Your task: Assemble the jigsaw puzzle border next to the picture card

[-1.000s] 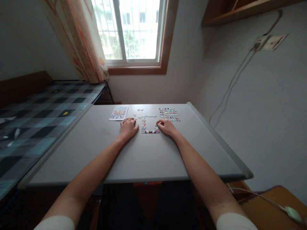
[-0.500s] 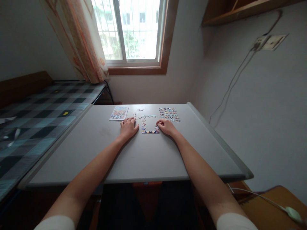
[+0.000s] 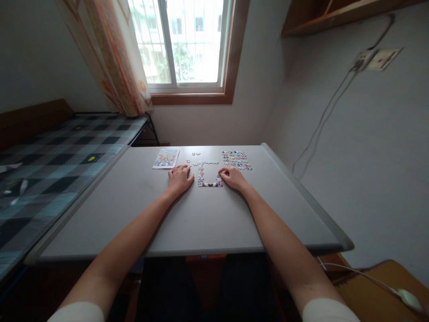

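Note:
A partly joined jigsaw puzzle border [image 3: 210, 184] lies on the grey-white table [image 3: 204, 219], with bare tabletop inside it. My right hand [image 3: 233, 177] is at the border's right side, thumb and fingertips pinched on a small puzzle piece [image 3: 219, 175] at the edge; the fingers partly hide it. My left hand [image 3: 180, 178] rests flat on the table left of the border, fingers spread, holding nothing. Just beyond the left hand is a printed picture sheet [image 3: 166, 158]. Loose puzzle pieces [image 3: 236, 157] lie in rows beyond my right hand.
A few more loose pieces [image 3: 196, 154] lie near the table's far edge. A bed with a checked cover [image 3: 77, 147] stands along the left side. The wall [image 3: 335, 129] with a hanging cable runs along the right. A wooden stool or chair [image 3: 385, 286] is at lower right.

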Action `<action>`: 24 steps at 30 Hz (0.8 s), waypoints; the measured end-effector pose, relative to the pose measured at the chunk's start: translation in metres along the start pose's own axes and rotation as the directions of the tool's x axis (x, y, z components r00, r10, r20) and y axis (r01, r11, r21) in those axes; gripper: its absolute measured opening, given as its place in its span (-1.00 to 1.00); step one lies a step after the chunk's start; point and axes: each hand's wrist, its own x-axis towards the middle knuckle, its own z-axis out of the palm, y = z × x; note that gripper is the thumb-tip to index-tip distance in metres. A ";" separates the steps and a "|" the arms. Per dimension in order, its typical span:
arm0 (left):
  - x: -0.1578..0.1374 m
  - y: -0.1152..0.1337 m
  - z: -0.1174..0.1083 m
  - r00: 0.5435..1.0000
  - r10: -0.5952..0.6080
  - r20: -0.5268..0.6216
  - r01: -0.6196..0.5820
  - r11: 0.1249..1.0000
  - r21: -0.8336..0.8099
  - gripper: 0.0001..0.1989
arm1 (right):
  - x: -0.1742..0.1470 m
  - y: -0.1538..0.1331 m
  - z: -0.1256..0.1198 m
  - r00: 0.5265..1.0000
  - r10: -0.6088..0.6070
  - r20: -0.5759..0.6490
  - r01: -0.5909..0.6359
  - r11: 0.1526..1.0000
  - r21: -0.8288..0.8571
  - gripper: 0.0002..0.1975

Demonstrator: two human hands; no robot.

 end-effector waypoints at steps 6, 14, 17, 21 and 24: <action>0.000 -0.001 0.001 1.000 0.006 -0.005 -0.006 1.000 -0.018 -0.59 | 0.000 0.000 0.000 1.000 0.002 -0.004 -0.002 1.000 0.008 -0.79; 0.000 0.000 0.000 1.000 0.009 -0.004 -0.009 1.000 -0.019 -0.59 | 0.000 0.000 0.000 1.000 0.002 -0.008 -0.002 1.000 0.006 -0.79; 0.000 0.000 0.000 1.000 0.004 -0.003 -0.004 1.000 -0.021 -0.59 | 0.000 -0.001 -0.001 1.000 0.007 -0.002 -0.007 1.000 0.007 -0.79; 0.000 0.000 0.001 1.000 -0.009 -0.011 0.009 1.000 -0.022 -0.58 | 0.000 -0.003 -0.002 1.000 0.007 0.001 -0.007 1.000 -0.002 -0.79; 0.000 0.000 0.001 1.000 -0.012 -0.018 0.012 1.000 -0.022 -0.57 | -0.001 -0.004 -0.002 1.000 0.009 0.000 -0.009 1.000 -0.004 -0.79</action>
